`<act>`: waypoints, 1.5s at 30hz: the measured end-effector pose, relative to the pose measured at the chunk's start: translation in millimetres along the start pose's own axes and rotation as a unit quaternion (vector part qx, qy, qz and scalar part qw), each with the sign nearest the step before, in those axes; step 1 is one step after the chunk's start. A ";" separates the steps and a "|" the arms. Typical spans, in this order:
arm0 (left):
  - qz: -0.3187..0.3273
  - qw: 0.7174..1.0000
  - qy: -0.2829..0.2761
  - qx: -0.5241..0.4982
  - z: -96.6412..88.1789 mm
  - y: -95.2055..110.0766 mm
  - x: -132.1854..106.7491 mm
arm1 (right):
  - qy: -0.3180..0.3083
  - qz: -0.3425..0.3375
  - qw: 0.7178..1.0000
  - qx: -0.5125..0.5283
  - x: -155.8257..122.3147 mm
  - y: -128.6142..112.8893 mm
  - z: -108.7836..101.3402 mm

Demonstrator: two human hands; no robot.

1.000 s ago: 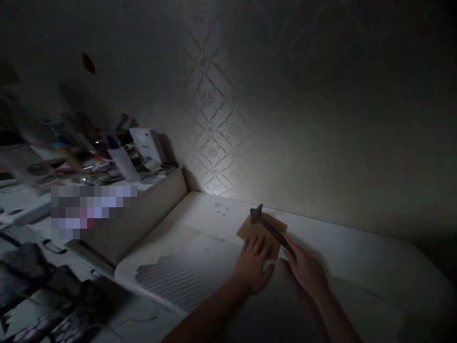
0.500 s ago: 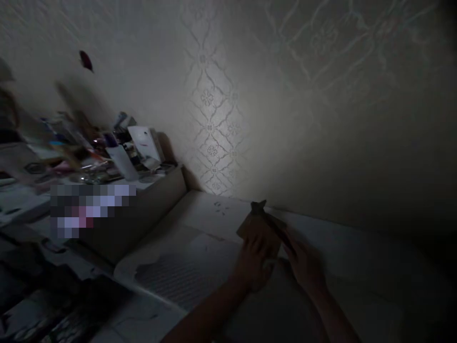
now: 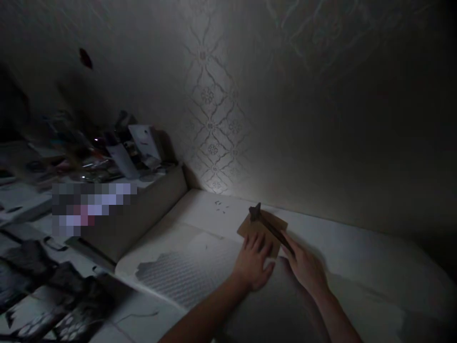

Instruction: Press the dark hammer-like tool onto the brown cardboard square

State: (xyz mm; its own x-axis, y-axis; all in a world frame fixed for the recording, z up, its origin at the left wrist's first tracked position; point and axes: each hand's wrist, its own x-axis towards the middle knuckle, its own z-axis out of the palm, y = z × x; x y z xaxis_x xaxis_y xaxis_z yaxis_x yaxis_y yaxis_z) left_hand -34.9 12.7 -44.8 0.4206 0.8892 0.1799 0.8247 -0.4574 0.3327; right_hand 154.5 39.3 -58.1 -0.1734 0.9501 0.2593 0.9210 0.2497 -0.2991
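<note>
A small brown cardboard piece (image 3: 257, 226) lies on a white table (image 3: 342, 247) near the wall. My left hand (image 3: 254, 263) rests flat on its near edge, fingers spread. My right hand (image 3: 304, 267) is closed round a dark thin tool (image 3: 268, 226) that lies slanted across the cardboard, its wider tip at the far corner. The scene is dim.
A patterned wall (image 3: 214, 133) rises right behind the table. To the left, a raised shelf (image 3: 157, 200) carries several bottles and boxes (image 3: 139, 147). Dark printed sheets (image 3: 53, 305) lie at the lower left. A grey ribbed patch (image 3: 185, 276) shows on the table's near side.
The light dimmed and came back a little, and the view shifted slightly. Both hands, the cardboard and the tool stay about where they were.
</note>
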 end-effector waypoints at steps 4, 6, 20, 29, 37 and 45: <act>-0.003 1.000 -0.003 -0.003 -0.6 0.8 -0.2 | 0.012 -0.017 0.999 0.028 -2.2 -0.9 -2.3; -0.005 1.000 -0.004 -0.004 -0.4 1.0 -0.1 | 0.027 -0.017 0.998 0.050 -2.9 -2.0 -3.0; -0.010 1.000 -0.008 -0.003 -0.9 1.5 0.4 | -0.002 -0.021 0.999 0.045 -0.2 -1.2 -1.5; -0.009 1.000 -0.008 -0.007 -0.1 1.3 0.7 | 0.010 -0.033 0.998 0.049 -1.1 -2.3 -1.3; -0.005 0.999 0.010 -0.030 -0.8 1.9 0.4 | 0.001 -0.032 0.998 0.059 -0.9 -0.9 -1.4; -0.260 0.952 0.135 -0.090 -34.5 -40.5 23.7 | 0.011 -0.018 0.998 0.056 -3.6 -2.8 -0.6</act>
State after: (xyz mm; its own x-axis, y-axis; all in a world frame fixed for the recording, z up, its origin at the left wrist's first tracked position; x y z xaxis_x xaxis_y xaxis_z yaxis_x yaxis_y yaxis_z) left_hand -71.4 52.1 -22.1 -0.1591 0.9725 0.1702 0.8067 0.0287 0.5903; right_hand 152.7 35.1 -57.7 -0.1960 0.9364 0.2911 0.8697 0.3031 -0.3896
